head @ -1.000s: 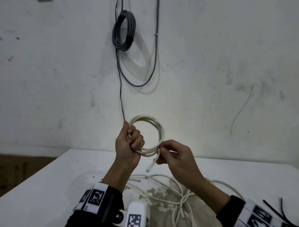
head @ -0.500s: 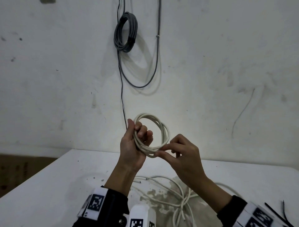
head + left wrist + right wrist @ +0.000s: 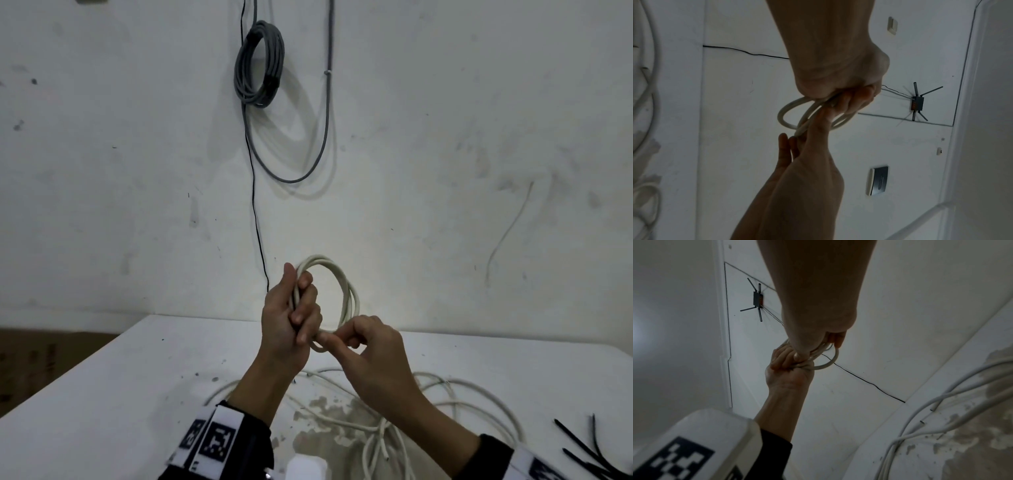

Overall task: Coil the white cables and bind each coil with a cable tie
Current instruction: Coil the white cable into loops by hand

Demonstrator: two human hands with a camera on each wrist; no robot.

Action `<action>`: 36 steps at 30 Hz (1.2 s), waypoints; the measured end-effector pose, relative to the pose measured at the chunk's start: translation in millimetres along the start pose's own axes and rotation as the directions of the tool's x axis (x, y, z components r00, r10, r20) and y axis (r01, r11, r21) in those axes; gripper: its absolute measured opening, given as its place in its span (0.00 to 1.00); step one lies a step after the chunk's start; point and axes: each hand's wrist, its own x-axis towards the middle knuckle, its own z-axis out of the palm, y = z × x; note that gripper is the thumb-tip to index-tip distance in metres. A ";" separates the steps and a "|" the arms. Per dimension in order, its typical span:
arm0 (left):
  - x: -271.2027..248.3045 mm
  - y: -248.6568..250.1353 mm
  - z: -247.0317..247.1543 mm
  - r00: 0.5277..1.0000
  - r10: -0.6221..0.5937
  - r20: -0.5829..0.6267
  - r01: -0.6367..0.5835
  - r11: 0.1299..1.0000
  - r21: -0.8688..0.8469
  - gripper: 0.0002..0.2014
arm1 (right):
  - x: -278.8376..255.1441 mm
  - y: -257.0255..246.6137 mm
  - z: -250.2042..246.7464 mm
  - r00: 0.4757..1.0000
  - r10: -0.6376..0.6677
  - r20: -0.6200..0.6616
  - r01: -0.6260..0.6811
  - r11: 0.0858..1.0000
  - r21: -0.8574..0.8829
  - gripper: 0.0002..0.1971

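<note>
A small coil of white cable (image 3: 346, 289) is held upright above the table. My left hand (image 3: 301, 317) grips its left side, fingers curled through the loop. My right hand (image 3: 330, 341) pinches the bottom of the coil between thumb and forefinger, right beside the left fingers. The left wrist view has the left hand (image 3: 846, 100) closed round the coil (image 3: 784, 116), with the right hand (image 3: 807, 139) coming up from below. From the right wrist, the right hand (image 3: 824, 345) meets the left hand (image 3: 787, 363) at the coil (image 3: 831, 362). Black cable ties (image 3: 582, 448) lie at the table's right front.
Loose white cables (image 3: 380, 428) sprawl over the white table (image 3: 120, 394) under my hands, also visible as the loose cables (image 3: 941, 402) from the right wrist. A grey cable coil (image 3: 260, 65) and a thin black wire (image 3: 255, 205) hang on the wall behind.
The free cable end that hung below the coil a second ago no longer hangs there. My right hand has moved in to pinch the bottom of the coil, close to the left fingers.
</note>
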 end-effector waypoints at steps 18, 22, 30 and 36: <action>7.2 3.8 -13.6 0.956 -0.282 0.077 0.287 0.956 -0.060 0.14 | 16.0 2.2 -42.7 0.983 0.173 -0.061 -0.160 0.972 0.173 0.10; 4.4 1.6 -16.4 0.876 -0.351 0.332 0.436 0.869 -0.232 0.17 | 27.1 -7.6 -39.3 0.860 0.481 0.170 -0.502 0.736 0.454 0.24; 8.5 0.0 -6.1 0.898 -0.297 0.326 0.413 0.826 -0.384 0.17 | 15.7 -33.9 -19.0 0.759 0.610 0.229 -0.487 0.298 0.821 0.21; 11.2 -9.4 3.3 0.928 -0.251 0.274 0.324 0.907 -0.267 0.13 | 26.3 -37.4 -24.9 0.783 0.601 0.162 -0.370 0.240 0.897 0.22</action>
